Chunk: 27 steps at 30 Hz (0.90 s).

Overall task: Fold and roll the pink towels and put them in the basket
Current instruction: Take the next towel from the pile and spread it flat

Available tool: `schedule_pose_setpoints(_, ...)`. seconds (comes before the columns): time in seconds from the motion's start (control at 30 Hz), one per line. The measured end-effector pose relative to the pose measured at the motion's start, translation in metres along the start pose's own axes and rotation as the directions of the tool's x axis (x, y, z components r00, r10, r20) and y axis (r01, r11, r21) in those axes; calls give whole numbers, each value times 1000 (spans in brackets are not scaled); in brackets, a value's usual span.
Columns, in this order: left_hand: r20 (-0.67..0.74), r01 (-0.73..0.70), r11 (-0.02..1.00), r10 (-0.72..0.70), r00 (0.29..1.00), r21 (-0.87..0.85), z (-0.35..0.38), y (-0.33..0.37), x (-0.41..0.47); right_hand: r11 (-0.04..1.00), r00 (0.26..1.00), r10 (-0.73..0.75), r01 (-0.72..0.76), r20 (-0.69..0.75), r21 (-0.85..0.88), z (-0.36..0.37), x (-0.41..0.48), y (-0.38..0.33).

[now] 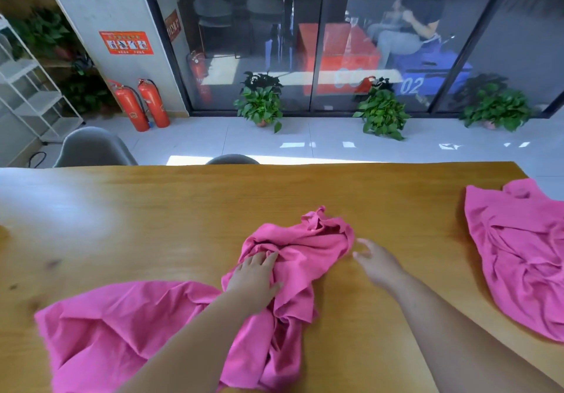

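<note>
On the wooden table (183,209) my flat left hand (256,282) presses the limp-looking pink towel (308,252); my blurred right hand (378,263), seemingly spread, should pinch a corner.

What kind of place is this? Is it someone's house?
Probably an office or shared workroom, not a house: glass partition walls, two red fire extinguishers beside a safety poster, and a long wooden table with gray chairs.

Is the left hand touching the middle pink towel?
Touching. The head view shows the left hand resting flat on the middle pink towel, with no gap between them.
</note>
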<state>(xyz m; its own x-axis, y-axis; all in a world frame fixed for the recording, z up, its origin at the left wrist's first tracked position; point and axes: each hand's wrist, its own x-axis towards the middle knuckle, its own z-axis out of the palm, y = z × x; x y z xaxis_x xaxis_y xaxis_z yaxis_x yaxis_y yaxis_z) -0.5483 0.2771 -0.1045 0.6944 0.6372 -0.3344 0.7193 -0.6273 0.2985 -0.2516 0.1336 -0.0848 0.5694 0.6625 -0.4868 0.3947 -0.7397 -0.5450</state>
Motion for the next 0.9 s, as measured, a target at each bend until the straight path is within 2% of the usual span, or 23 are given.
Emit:
schedule_pose_setpoints(0.17,-178,30,998,-19,984,58,0,7,14,968,993,-108,118,55,-222,26,-8,4)
schedule_pose_setpoints(0.23,-200,6,995,14,980,101,-1,7,24,950,991,-123,135,58,-282,30,-6,-2)
schedule_pose_setpoints(0.37,-95,-71,984,87,992,164,2,1,42,921,987,-149,163,68,-355,31,11,-9)
schedule_pose_setpoints(0.57,-66,-37,973,53,996,226,5,-5,62,874,976,-209,211,54,-438,22,53,-12)
schedule_pose_setpoints(0.67,-82,-18,976,36,996,215,-5,-7,76,912,981,-191,180,7,-368,10,75,-16)
schedule_pose_setpoints(0.83,-299,62,998,-60,952,-5,-25,-23,95,984,980,-138,120,-140,-134,-19,100,-27)
schedule_pose_setpoints(0.9,-307,90,996,-91,947,-19,-27,-29,98,979,972,-177,158,-158,-126,-23,99,-35)
